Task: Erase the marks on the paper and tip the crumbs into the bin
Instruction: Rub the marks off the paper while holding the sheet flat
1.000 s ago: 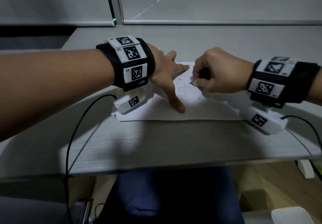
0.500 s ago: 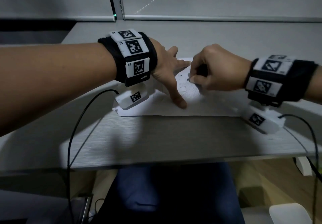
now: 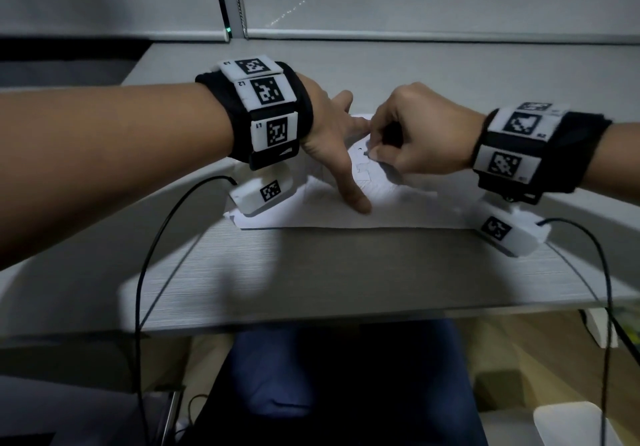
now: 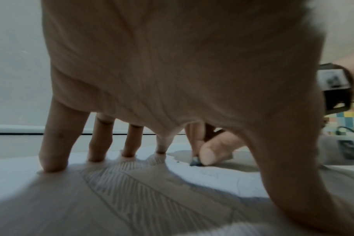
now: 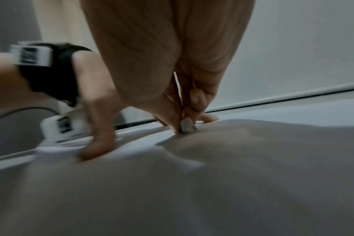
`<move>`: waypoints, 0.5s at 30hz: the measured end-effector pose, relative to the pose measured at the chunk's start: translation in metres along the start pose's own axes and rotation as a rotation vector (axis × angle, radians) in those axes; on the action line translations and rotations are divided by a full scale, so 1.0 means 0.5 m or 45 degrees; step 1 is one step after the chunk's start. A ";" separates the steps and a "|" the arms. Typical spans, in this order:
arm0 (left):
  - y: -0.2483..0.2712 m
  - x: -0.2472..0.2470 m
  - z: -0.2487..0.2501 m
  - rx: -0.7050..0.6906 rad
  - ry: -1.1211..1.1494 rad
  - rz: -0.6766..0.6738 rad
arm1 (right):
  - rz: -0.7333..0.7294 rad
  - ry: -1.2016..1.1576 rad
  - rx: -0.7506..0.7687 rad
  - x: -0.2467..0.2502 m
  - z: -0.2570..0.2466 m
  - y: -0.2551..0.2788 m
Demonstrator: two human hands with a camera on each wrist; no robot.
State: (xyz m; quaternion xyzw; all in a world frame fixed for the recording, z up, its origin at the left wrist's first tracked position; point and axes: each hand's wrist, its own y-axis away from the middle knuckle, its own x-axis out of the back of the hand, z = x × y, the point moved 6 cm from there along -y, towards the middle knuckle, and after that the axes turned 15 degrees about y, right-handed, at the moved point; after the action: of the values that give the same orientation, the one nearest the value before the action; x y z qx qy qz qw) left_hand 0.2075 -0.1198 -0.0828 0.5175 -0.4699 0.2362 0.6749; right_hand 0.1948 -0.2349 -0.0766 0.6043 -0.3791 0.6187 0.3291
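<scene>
Fingers (image 4: pixel 52 153) of the left hand (image 3: pixel 329 133) stand straight and spread, tips pressing the thin white sheet of paper (image 3: pixel 408 210) flat onto the pale grey wood-grain counter (image 3: pixel 311 272); fingers (image 5: pixel 173 121) of the right hand (image 3: pixel 422 133) are curled tight, pinching a small, worn, grey-smudged block eraser (image 5: pixel 187 126) whose lower edge touches the sheet just beside the left thumb. Faint pencil marks (image 3: pixel 363 171) lie between the two hands, so the rubbing looks unfinished; the bin cannot be identified in any view. The paper is light and limp, already rippled near the right wrist, so a hard stroke away from the pinning fingertips could buckle or tear it; the soiled eraser face may smear graphite rather than lift it; a dark crumb (image 4: pixel 178 162) sits loose on the smooth sheet, and a quick tilt could scatter such bits over the counter; the dangling black cables (image 3: pixel 149 272) could snag the sheet's corner.
</scene>
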 end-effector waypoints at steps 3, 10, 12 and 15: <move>0.000 0.000 0.001 -0.007 -0.008 0.008 | -0.042 -0.028 0.063 -0.010 -0.024 0.017; -0.008 -0.005 -0.004 -0.001 -0.018 0.013 | 0.033 -0.021 -0.033 -0.002 0.019 -0.041; -0.008 -0.005 -0.006 -0.001 -0.016 0.018 | 0.040 -0.016 -0.055 -0.003 0.019 -0.042; -0.003 -0.003 -0.007 0.002 0.002 0.008 | 0.036 -0.020 -0.007 -0.006 -0.005 -0.016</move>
State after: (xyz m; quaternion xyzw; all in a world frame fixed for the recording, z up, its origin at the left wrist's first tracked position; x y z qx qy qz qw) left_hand 0.2096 -0.1167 -0.0851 0.5164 -0.4710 0.2390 0.6741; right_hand 0.2003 -0.2285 -0.0787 0.6027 -0.3919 0.6176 0.3189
